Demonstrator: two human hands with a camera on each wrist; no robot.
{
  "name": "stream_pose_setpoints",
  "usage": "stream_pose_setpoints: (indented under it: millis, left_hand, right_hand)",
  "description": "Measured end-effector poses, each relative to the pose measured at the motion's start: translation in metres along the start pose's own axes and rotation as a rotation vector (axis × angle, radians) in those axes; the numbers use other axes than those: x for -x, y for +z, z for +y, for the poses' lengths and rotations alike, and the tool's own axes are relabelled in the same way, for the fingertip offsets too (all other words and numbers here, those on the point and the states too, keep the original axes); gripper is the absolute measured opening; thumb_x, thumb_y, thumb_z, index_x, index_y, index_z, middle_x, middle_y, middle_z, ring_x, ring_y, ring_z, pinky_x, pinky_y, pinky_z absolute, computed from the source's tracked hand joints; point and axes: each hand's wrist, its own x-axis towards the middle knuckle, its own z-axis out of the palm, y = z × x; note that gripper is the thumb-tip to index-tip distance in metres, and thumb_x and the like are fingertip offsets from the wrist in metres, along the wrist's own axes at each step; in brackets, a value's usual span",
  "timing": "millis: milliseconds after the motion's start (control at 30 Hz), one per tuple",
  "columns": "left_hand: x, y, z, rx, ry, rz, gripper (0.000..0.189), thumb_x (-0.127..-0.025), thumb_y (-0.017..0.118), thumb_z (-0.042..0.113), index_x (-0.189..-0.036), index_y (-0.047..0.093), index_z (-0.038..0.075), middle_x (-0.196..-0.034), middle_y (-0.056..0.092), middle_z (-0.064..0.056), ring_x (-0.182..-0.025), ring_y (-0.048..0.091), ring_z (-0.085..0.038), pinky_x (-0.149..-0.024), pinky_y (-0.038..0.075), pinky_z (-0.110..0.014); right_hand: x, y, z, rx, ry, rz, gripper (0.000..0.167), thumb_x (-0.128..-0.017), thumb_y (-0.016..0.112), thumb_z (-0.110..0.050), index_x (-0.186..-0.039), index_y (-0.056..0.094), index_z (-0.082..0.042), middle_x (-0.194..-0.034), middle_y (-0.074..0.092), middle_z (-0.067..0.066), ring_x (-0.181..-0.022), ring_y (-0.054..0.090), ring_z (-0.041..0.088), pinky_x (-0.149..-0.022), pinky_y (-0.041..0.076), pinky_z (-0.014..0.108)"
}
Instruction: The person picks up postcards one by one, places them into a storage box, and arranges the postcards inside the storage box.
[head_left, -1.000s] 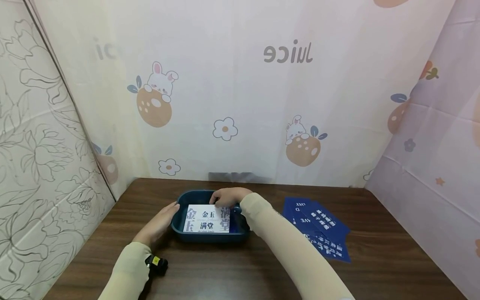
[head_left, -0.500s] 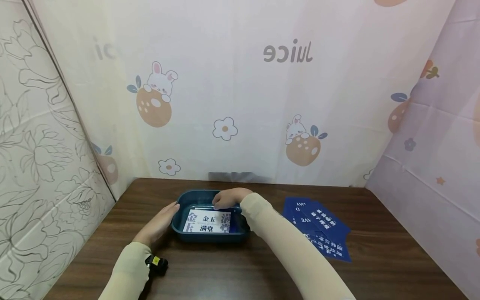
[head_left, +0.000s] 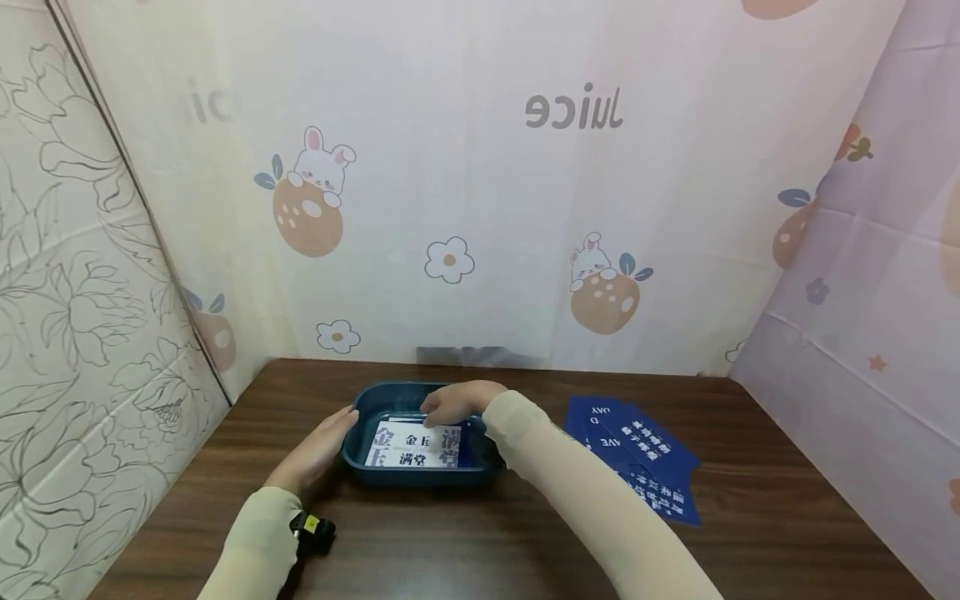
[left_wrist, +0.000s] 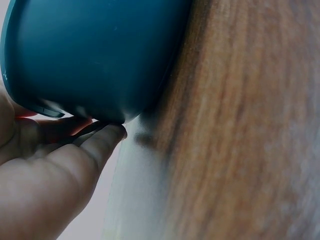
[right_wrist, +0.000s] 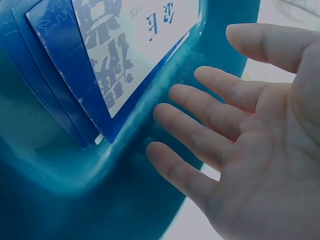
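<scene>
A dark teal plastic basin (head_left: 423,476) sits on the table in the head view. Inside it a white card (head_left: 414,447) with black and purple characters lies on top of several blue cards (right_wrist: 55,65). My left hand (head_left: 318,448) is at the basin's left end; in the left wrist view its extended fingers (left_wrist: 102,142) touch the outer wall. Over the back right part of the basin is my right hand (head_left: 459,402). The right wrist view shows that hand's fingers (right_wrist: 190,137) spread and holding nothing, a little away from the cards.
To the right of the basin, several blue cards (head_left: 637,450) with white lettering lie overlapped on the brown wooden table (head_left: 465,550). A patterned curtain (head_left: 480,208) hangs along the table's back edge. A black wrist strap device (head_left: 318,533) is on the left forearm.
The white card has dropped from my right hand's fingers and lies slightly nearer to me in the basin. My right hand has lifted a little and its fingers have opened. My left hand stays put.
</scene>
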Motion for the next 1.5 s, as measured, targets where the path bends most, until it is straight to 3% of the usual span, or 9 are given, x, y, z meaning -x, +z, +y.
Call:
stream_pose_setpoints:
  millis: [500, 800, 1033, 1267, 1500]
  left_hand:
    - [0.001, 0.001, 0.001, -0.006, 0.016, -0.003, 0.068, -0.11, 0.032, 0.038, -0.157, 0.012, -0.007, -0.162, 0.01, -0.029, -0.149, 0.007, -0.046, -0.114, 0.012, -0.062]
    - [0.002, 0.002, 0.0, -0.015, 0.011, 0.007, 0.068, -0.11, 0.033, 0.038, -0.156, 0.012, -0.008, -0.162, 0.01, -0.03, -0.148, 0.008, -0.047, -0.114, 0.013, -0.062]
    - [0.004, 0.0, 0.0, -0.008, 0.007, 0.008, 0.069, -0.11, 0.033, 0.038, -0.156, 0.011, -0.008, -0.162, 0.009, -0.03, -0.149, 0.005, -0.046, -0.115, 0.012, -0.061]
    - [0.003, -0.001, 0.0, -0.001, 0.026, -0.009, 0.069, -0.11, 0.033, 0.037, -0.156, 0.009, -0.01, -0.162, 0.006, -0.03, -0.149, 0.003, -0.045, -0.116, 0.011, -0.06]
    - [0.003, 0.0, 0.0, -0.007, 0.017, -0.008, 0.071, -0.11, 0.034, 0.037, -0.156, 0.008, -0.01, -0.162, 0.006, -0.031, -0.149, 0.003, -0.046, -0.116, 0.012, -0.061]
  right_hand:
    - [0.029, 0.0, 0.005, 0.1, -0.081, 0.033, 0.06, -0.102, 0.054, -0.044, -0.155, 0.04, -0.02, -0.159, 0.037, 0.001, -0.146, 0.032, 0.024, -0.115, 0.031, 0.051]
    - [0.042, 0.0, 0.024, 0.099, -0.116, 0.102, 0.059, -0.101, 0.054, -0.045, -0.154, 0.042, -0.019, -0.157, 0.041, 0.002, -0.143, 0.038, 0.022, -0.113, 0.034, 0.049]
    - [0.064, 0.0, 0.041, 0.016, -0.166, 0.172, 0.058, -0.101, 0.053, -0.048, -0.153, 0.043, -0.024, -0.156, 0.042, 0.001, -0.141, 0.04, 0.022, -0.111, 0.037, 0.05]
    - [0.087, 0.005, 0.076, -0.079, -0.214, 0.23, 0.057, -0.104, 0.051, -0.045, -0.153, 0.041, -0.018, -0.154, 0.043, 0.001, -0.14, 0.041, 0.022, -0.112, 0.037, 0.046]
    - [0.113, 0.008, 0.107, -0.16, -0.183, 0.277, 0.059, -0.104, 0.051, -0.043, -0.154, 0.039, -0.014, -0.153, 0.044, 0.009, -0.139, 0.043, 0.031, -0.109, 0.037, 0.056]
